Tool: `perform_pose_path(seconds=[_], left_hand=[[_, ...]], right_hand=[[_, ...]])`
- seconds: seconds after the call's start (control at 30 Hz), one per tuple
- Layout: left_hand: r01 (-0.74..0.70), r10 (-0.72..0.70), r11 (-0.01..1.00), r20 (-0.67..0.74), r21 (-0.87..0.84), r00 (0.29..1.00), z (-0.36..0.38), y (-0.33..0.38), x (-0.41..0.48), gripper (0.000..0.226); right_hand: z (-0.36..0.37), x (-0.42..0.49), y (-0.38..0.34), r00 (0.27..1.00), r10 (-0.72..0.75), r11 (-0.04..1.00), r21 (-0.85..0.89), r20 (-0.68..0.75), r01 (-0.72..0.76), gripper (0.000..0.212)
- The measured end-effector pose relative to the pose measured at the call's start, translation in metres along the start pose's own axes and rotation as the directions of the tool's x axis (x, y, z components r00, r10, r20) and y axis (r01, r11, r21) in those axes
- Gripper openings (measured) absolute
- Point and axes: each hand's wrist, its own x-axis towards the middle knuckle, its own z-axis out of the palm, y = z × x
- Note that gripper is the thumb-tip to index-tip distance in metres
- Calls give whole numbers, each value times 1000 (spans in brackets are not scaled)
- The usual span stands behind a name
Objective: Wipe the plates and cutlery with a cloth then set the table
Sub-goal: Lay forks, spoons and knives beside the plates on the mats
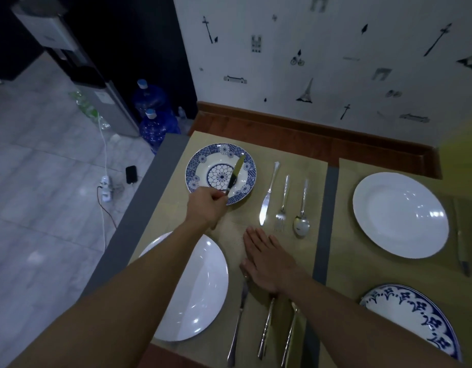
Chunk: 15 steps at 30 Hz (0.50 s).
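My left hand (207, 207) grips the handle of a small butter knife (236, 172), whose blade lies across the blue patterned plate (200, 162) at the far left of the mat. My right hand (266, 258) rests flat and open on the placemat (304, 160), fingers together. Beyond it lie a table knife (268, 196), a fork (282, 205) and a spoon (301, 216) side by side. A white plate (200, 293) sits near me, partly under my left forearm. Three more pieces of cutlery (266, 328) lie under my right forearm. No cloth is in view.
On the right mat stand a white plate (399, 215) and, nearer, a blue-edged plate (415, 317), with cutlery (462, 243) at the far right edge. The table abuts a wall behind. Left of the table's edge is tiled floor with water bottles (155, 126) and a power strip (106, 191).
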Motion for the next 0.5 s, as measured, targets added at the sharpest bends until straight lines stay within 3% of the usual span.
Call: perform_pose_path(seconds=[0.1,0.23,0.33,0.5], left_hand=[[-30,31,999,28,-39,999,7,10,-17,14],[-60,63,997,60,-47,996,28,29,-39,18],[-81,89,994,114,-75,990,47,52,-55,20],[-70,98,986,186,-150,978,89,91,-90,17]], right_hand=[[-6,-19,15,998,23,1000,-10,-62,-24,69],[-14,-54,47,991,85,996,30,-108,-82,92],[-14,-84,75,978,135,989,74,-160,-124,68],[-12,-134,115,949,244,964,159,-199,-214,65]])
